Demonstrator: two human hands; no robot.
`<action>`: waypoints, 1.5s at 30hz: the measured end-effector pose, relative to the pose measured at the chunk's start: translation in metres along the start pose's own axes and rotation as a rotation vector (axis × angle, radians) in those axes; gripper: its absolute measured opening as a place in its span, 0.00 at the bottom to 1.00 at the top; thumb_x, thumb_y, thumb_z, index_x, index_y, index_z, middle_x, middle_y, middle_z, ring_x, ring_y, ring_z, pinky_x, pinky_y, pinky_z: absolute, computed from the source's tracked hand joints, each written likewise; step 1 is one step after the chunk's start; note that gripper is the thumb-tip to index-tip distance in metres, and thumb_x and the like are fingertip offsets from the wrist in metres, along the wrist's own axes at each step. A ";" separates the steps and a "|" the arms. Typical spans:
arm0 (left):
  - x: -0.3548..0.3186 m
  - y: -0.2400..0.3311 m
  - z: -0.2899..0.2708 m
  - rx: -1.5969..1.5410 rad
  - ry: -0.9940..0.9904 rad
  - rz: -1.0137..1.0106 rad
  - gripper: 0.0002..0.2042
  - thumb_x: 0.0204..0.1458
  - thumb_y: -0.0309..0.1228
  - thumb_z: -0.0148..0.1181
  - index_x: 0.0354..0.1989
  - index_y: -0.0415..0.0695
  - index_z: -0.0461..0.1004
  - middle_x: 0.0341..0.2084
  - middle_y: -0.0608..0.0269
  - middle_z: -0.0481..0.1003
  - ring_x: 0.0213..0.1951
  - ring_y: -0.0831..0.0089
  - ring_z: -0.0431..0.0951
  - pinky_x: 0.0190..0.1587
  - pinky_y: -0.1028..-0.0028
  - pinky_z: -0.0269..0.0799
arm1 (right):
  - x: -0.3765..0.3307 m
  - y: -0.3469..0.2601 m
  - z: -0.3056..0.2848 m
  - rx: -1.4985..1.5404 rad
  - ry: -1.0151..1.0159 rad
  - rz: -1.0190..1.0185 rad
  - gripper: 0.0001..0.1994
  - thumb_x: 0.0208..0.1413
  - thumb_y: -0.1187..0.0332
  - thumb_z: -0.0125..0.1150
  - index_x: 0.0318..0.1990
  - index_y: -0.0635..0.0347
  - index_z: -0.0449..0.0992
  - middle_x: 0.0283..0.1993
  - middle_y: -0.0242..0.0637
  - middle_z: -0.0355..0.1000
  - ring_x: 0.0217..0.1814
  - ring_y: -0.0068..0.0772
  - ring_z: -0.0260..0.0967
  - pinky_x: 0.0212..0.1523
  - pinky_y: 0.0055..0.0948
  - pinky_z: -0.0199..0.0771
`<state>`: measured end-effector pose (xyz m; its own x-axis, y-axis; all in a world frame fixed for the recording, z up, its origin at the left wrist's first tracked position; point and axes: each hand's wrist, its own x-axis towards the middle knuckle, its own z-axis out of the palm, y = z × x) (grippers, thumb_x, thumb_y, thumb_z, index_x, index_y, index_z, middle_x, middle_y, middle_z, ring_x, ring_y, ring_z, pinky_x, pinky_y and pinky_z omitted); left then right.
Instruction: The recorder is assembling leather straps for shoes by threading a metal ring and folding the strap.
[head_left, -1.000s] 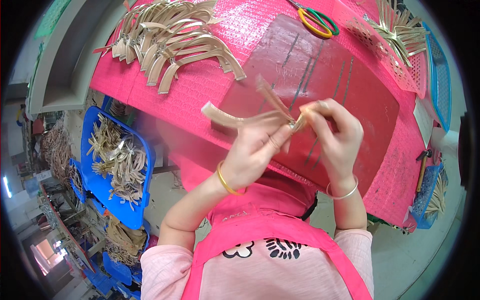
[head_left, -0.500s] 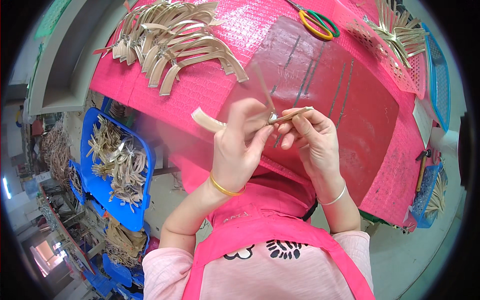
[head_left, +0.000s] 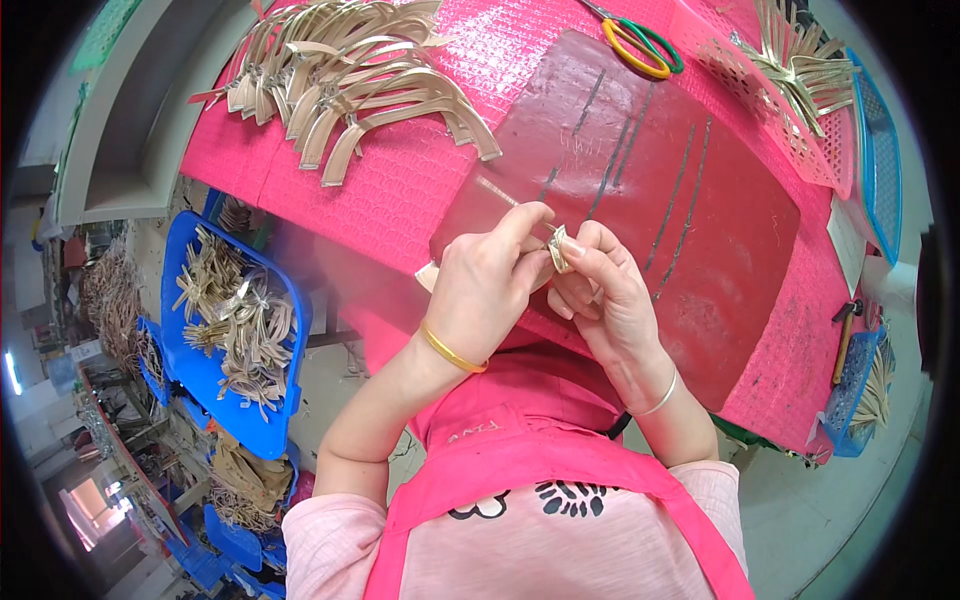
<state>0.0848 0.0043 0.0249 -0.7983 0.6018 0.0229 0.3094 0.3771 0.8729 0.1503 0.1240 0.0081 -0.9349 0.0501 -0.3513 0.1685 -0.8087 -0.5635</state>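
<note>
Above the front of the dark red mat (head_left: 740,270), my two hands meet closely. My right hand (head_left: 608,285) pinches a small folded beige strap (head_left: 558,250) between thumb and fingers. Against it, my left hand (head_left: 490,270) is closed, with a thin light strip (head_left: 497,191) sticking out beyond its fingers. A pale strap end (head_left: 428,276) shows on the left side of that hand; whether it joins the folded piece is hidden by the fingers. Farther left on the pink table cover (head_left: 390,205) lies a pile of curved beige straps (head_left: 400,115).
Scissors (head_left: 640,48) with yellow and green handles lie at the mat's far edge. Pink perforated baskets (head_left: 770,115) with strap bundles stand at the far right. A hammer (head_left: 845,340) is by the right edge. Left of the table is a blue bin (head_left: 200,375) of strap bundles.
The strap in my right hand has turned from lying sideways to a folded loop. My left hand has tilted, and less of the pale strap shows beside it.
</note>
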 end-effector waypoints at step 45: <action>-0.016 -0.043 -0.008 -0.116 0.141 0.627 0.08 0.37 0.19 0.59 0.29 0.38 0.71 0.21 0.58 0.73 0.23 0.66 0.75 0.25 0.74 0.71 | 0.056 -0.014 0.016 -0.947 -0.067 -0.227 0.07 0.46 0.70 0.57 0.24 0.65 0.70 0.19 0.25 0.65 0.22 0.12 0.58 0.22 0.15 0.58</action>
<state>0.0801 -0.0275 -0.0090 -0.5471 0.5816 0.6020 0.6869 -0.0990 0.7200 0.0908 0.1288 0.0080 -0.9870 0.0889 -0.1338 0.1363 0.0231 -0.9904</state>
